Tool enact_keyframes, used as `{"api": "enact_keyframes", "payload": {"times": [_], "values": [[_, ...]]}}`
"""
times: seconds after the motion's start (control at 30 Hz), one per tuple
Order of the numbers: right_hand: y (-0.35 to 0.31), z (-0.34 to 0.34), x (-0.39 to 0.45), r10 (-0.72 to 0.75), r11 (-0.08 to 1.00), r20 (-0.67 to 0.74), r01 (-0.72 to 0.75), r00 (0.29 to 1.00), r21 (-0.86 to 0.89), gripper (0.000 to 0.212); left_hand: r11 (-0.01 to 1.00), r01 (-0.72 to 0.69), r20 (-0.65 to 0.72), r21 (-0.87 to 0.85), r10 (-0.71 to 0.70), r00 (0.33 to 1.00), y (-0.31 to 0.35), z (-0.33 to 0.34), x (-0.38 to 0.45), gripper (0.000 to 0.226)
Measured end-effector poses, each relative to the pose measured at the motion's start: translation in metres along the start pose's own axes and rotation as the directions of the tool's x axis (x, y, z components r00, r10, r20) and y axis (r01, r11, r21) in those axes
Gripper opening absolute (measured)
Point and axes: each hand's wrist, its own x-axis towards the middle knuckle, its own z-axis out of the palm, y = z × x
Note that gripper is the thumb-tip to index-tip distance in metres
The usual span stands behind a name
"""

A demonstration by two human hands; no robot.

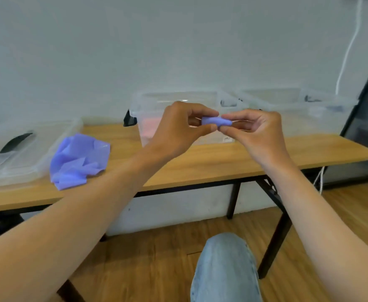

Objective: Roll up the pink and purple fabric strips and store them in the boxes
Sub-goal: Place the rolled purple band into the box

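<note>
A person's left hand and right hand hold a small purple roll in the air above the wooden desk, each grip pinching 1 end between thumb and curled fingertips. The roll looks tightly wound, short and smooth, with no loose tail visible, which suggests the rolling of this strip is at or near its finish. Just behind the hands stands a clear plastic box with something pink, blurred, showing through its wall; the next move probably calls for carrying the roll over that rim, or to another box, without letting the winding slacken. More purple strips lie in a loose, crumpled heap on the desk to the left, just beside a flat clear container or lid; which of the 2 it is cannot be told. Further clear boxes sit at the back right, their contents unclear.
</note>
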Motion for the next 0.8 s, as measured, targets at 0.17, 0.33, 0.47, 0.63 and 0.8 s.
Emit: {"api": "enact_keyframes", "payload": {"times": [0.17,0.33,0.47,0.63,0.8], "values": [[0.031,-0.044,0.06,0.058,0.994,-0.062,-0.064,0.996,-0.092,0.024,0.986,-0.124,0.075,0.108,0.117,0.99,-0.022,0.044,0.087,0.019],[0.064,-0.084,0.125,0.11,0.977,-0.038,-0.115,0.993,-0.181,0.026,0.973,-0.152,0.151,0.177,0.125,0.981,-0.043,0.083,0.169,0.014],[0.088,-0.107,0.171,0.164,0.968,-0.002,-0.161,0.987,-0.192,0.027,0.98,-0.101,0.191,0.172,0.067,0.979,-0.063,0.107,0.223,0.012],[0.111,-0.138,0.228,0.309,0.936,0.026,-0.299,0.951,-0.185,0.026,0.967,-0.11,0.302,0.229,0.037,0.953,-0.077,0.138,0.288,0.019],[0.149,-0.165,0.274,0.435,0.844,-0.008,-0.411,0.9,-0.345,0.024,0.915,-0.11,0.398,0.387,-0.058,0.916,-0.093,0.183,0.339,0.029]]}}
